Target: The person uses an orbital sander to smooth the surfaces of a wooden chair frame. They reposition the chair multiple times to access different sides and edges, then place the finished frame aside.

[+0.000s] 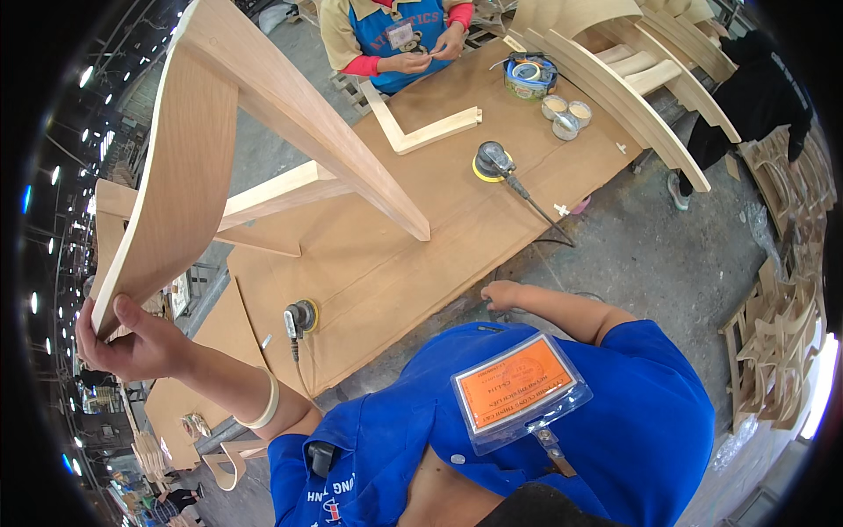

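Note:
A pale wooden chair frame (pixel 303 114) stands tilted on the table, with straight legs and a broad curved back panel (pixel 180 167). My left hand (pixel 132 341) grips the lower end of that curved panel, thumb on one face and fingers wrapped behind. Near the table's front edge is my right hand (pixel 500 295), its fingers curled closed, apart from the frame. Whatever it may hold is hidden. A disc sander (pixel 301 318) with a yellow-rimmed pad lies by the near edge. Another disc sander (pixel 493 162) rests farther right.
Brown sheeting covers the table (pixel 386 290). An L-shaped wooden piece (pixel 430 132) lies in front of a co-worker (pixel 399 44), whose hands are together. A tub of tape rolls (pixel 530 74) and several round tins (pixel 566 116) sit far right. Curved wooden parts (pixel 777 351) are stacked at right.

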Demonstrator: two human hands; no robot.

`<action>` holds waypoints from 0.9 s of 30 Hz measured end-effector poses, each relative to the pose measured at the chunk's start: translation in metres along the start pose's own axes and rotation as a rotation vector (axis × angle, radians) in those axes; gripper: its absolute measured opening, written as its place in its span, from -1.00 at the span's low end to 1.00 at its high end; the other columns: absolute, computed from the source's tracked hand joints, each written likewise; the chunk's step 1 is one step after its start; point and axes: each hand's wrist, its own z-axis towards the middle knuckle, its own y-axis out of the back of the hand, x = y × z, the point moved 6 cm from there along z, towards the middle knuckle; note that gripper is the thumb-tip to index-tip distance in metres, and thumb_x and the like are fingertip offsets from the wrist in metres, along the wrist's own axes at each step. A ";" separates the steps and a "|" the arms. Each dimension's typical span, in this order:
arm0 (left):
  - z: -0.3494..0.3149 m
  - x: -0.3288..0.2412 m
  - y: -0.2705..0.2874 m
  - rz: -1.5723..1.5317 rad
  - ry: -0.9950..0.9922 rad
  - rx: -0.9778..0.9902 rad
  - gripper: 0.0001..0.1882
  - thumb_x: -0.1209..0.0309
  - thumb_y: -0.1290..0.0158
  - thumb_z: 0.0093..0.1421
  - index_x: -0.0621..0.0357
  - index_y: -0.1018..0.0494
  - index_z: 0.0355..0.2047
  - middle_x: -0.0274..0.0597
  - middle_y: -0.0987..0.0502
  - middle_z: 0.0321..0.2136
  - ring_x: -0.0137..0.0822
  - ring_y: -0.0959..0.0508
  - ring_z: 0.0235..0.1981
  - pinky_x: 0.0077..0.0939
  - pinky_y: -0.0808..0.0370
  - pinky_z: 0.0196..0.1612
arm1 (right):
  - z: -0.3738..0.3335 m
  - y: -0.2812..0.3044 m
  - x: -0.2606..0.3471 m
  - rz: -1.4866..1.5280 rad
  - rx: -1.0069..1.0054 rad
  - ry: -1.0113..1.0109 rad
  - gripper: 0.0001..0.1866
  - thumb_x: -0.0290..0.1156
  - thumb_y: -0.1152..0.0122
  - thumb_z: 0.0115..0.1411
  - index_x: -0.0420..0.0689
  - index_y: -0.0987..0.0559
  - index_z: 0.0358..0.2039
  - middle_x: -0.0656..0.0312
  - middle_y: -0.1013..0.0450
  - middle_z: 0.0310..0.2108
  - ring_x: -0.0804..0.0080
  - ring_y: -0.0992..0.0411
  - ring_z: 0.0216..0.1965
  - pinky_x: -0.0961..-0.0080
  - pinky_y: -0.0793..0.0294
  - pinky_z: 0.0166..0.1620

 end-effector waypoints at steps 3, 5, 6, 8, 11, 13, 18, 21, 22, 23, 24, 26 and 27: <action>0.000 0.001 0.000 -0.015 0.015 0.002 -0.62 0.23 -0.16 0.17 0.24 -0.40 -0.15 -0.13 -0.42 -0.20 -0.33 -0.49 -0.31 -0.53 -0.50 -0.29 | 0.000 -0.002 -0.002 0.020 -0.007 -0.009 -0.66 -0.26 -0.23 0.06 -0.12 -0.51 -0.17 0.00 -0.50 -0.21 0.03 -0.44 -0.10 0.19 -0.41 -0.07; -0.001 0.001 0.001 -0.049 0.027 -0.006 -0.63 0.24 -0.16 0.17 0.24 -0.40 -0.15 -0.13 -0.42 -0.19 -0.33 -0.49 -0.30 -0.52 -0.51 -0.28 | 0.000 -0.003 -0.003 0.027 -0.010 -0.017 -0.68 -0.27 -0.21 0.06 -0.12 -0.52 -0.18 0.00 -0.50 -0.21 0.02 -0.44 -0.11 0.19 -0.41 -0.08; -0.001 0.000 0.002 -0.027 0.014 -0.011 -0.63 0.25 -0.16 0.17 0.25 -0.40 -0.15 -0.13 -0.43 -0.19 -0.33 -0.50 -0.30 -0.53 -0.51 -0.28 | 0.000 -0.003 -0.003 0.030 -0.022 -0.008 -0.69 -0.27 -0.21 0.06 -0.12 -0.52 -0.19 0.00 -0.50 -0.22 0.03 -0.44 -0.11 0.19 -0.41 -0.08; -0.001 -0.001 0.004 -0.039 0.006 -0.016 -0.64 0.26 -0.16 0.17 0.25 -0.40 -0.15 -0.13 -0.43 -0.19 -0.32 -0.50 -0.30 -0.53 -0.51 -0.28 | 0.000 -0.003 -0.002 0.024 -0.023 -0.002 -0.69 -0.28 -0.21 0.06 -0.11 -0.52 -0.19 0.00 -0.50 -0.22 0.03 -0.45 -0.11 0.19 -0.41 -0.09; -0.002 0.001 0.005 -0.070 0.060 0.007 -0.52 0.16 -0.17 0.15 0.28 -0.35 -0.10 -0.13 -0.40 -0.16 -0.27 -0.45 -0.14 -0.39 -0.48 -0.09 | -0.001 -0.004 -0.002 0.021 0.004 0.000 -0.67 -0.24 -0.21 0.08 -0.10 -0.50 -0.17 -0.01 -0.47 -0.21 0.01 -0.42 -0.11 0.18 -0.39 -0.08; -0.003 0.002 0.007 -0.045 0.061 -0.008 -0.59 0.22 -0.17 0.16 0.27 -0.39 -0.14 -0.13 -0.42 -0.19 -0.32 -0.49 -0.27 -0.50 -0.50 -0.23 | -0.001 -0.003 -0.001 0.034 0.009 -0.009 -0.67 -0.25 -0.21 0.07 -0.10 -0.50 -0.16 -0.02 -0.47 -0.21 0.01 -0.42 -0.11 0.18 -0.39 -0.08; -0.002 0.004 0.006 -0.043 0.108 -0.018 -0.63 0.24 -0.19 0.15 0.28 -0.44 -0.19 -0.13 -0.43 -0.22 -0.34 -0.51 -0.36 -0.55 -0.52 -0.32 | -0.003 -0.004 0.001 0.046 0.037 -0.031 -0.66 -0.27 -0.22 0.07 -0.11 -0.50 -0.15 -0.02 -0.46 -0.21 0.00 -0.42 -0.09 0.17 -0.39 -0.07; -0.001 0.004 0.005 -0.028 0.124 -0.023 -0.63 0.23 -0.20 0.13 0.27 -0.46 -0.20 -0.14 -0.42 -0.24 -0.34 -0.51 -0.37 -0.54 -0.52 -0.32 | -0.006 -0.005 0.002 0.051 0.035 -0.037 -0.66 -0.26 -0.21 0.07 -0.11 -0.49 -0.14 -0.02 -0.46 -0.20 0.00 -0.42 -0.09 0.17 -0.39 -0.07; 0.000 0.004 0.004 -0.025 0.121 -0.027 -0.62 0.22 -0.21 0.13 0.27 -0.46 -0.20 -0.14 -0.42 -0.24 -0.34 -0.51 -0.37 -0.54 -0.52 -0.32 | -0.007 -0.004 0.003 0.048 0.026 -0.034 -0.66 -0.26 -0.21 0.07 -0.10 -0.49 -0.14 -0.02 -0.46 -0.20 0.00 -0.42 -0.09 0.17 -0.39 -0.07; 0.000 0.003 0.004 -0.041 0.119 -0.037 -0.62 0.22 -0.21 0.12 0.27 -0.47 -0.20 -0.15 -0.42 -0.25 -0.34 -0.50 -0.37 -0.54 -0.52 -0.31 | -0.008 -0.005 0.003 0.043 0.026 -0.035 -0.66 -0.26 -0.21 0.07 -0.10 -0.49 -0.14 -0.02 -0.46 -0.20 0.01 -0.42 -0.09 0.17 -0.39 -0.07; 0.001 0.003 0.003 -0.038 0.118 -0.031 -0.62 0.22 -0.22 0.12 0.27 -0.47 -0.21 -0.15 -0.42 -0.25 -0.34 -0.50 -0.36 -0.54 -0.52 -0.31 | -0.009 -0.004 0.004 0.045 0.017 -0.035 -0.66 -0.26 -0.21 0.07 -0.10 -0.49 -0.14 -0.02 -0.46 -0.19 0.01 -0.42 -0.09 0.16 -0.39 -0.07; 0.001 0.004 0.000 -0.086 0.130 -0.034 -0.61 0.21 -0.22 0.11 0.27 -0.47 -0.21 -0.15 -0.42 -0.25 -0.33 -0.50 -0.35 -0.53 -0.52 -0.29 | -0.011 -0.003 0.003 0.036 0.018 -0.050 -0.66 -0.25 -0.21 0.07 -0.10 -0.49 -0.14 -0.02 -0.46 -0.19 0.01 -0.42 -0.09 0.16 -0.39 -0.07; 0.001 0.004 0.000 -0.068 0.133 -0.029 -0.61 0.21 -0.23 0.11 0.27 -0.47 -0.22 -0.15 -0.42 -0.25 -0.33 -0.49 -0.34 -0.53 -0.52 -0.29 | -0.012 -0.003 0.004 0.043 0.018 -0.045 -0.66 -0.25 -0.21 0.07 -0.10 -0.49 -0.14 -0.02 -0.46 -0.19 0.01 -0.42 -0.09 0.16 -0.39 -0.07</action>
